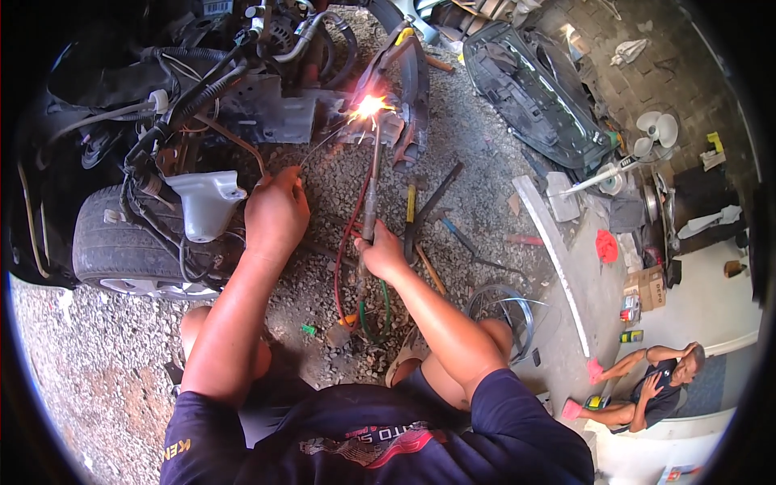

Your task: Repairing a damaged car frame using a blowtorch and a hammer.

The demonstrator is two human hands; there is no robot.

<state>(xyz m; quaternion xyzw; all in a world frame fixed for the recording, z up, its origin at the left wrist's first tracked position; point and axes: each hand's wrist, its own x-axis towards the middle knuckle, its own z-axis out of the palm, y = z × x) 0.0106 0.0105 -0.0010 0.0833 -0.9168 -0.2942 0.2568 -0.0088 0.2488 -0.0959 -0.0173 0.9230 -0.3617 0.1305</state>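
Torch (371, 198) is burning right of the tire (121, 234), the right hand (382, 252) gripping it well back from the flame (370, 107), presumably against heat, the left hand (277, 208) pinching a rod (322, 147) angled there.

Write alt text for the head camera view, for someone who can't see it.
A person's right hand holds a torch at a blazing glow on metal vehicle parts, while the left hand points a thin rod toward it. A tire stands at left, tools lie on gravel, and another person is at lower right.
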